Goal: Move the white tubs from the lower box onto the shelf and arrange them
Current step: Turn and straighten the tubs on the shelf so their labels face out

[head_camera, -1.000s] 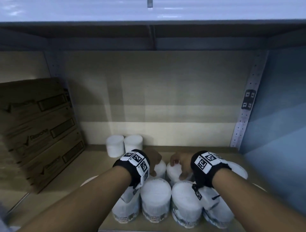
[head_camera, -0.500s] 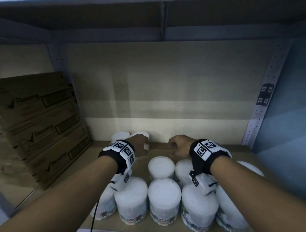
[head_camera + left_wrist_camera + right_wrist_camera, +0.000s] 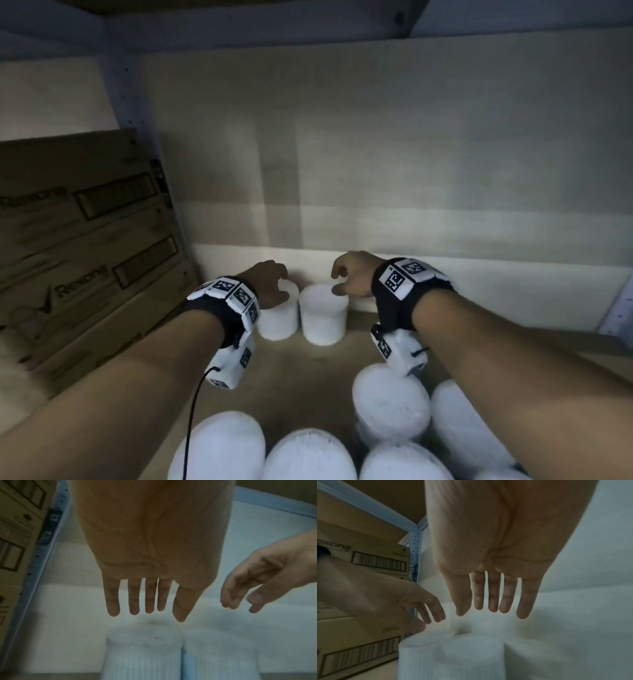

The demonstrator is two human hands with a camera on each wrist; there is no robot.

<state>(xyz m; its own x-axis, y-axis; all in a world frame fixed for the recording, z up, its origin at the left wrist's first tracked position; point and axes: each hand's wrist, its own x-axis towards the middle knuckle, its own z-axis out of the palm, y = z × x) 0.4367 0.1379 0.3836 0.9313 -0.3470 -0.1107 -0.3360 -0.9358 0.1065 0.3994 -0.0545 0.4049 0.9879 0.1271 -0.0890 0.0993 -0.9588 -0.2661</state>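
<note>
- Since the picture half a second back, both my hands have gone further in toward the back wall, and the near tubs have slid to the bottom edge of the head view.
- My left hand [image 3: 270, 286] is over the left rear tub [image 3: 278, 313], fingers straight and hanging slack in the left wrist view, gripping nothing. From the head view I cannot tell whether it touches the lid.
- My right hand [image 3: 352, 275] is over the right rear tub [image 3: 323, 315], fingers likewise straight and relaxed, nothing held; the wrist view shows a gap between fingertips [image 3: 493, 608] and lid.
- The two rear tubs stand upright, side by side and touching, on the shelf board [image 3: 301, 380] close to the back wall [image 3: 411, 178].
- A second group of white tubs [image 3: 390, 407] stands at the front of the same board, well apart from the rear pair. The picture is blurred there and I give no count.
- Stacked brown cartons [image 3: 85, 246] fill the left of the shelf, beside a perforated upright [image 3: 414, 563].
</note>
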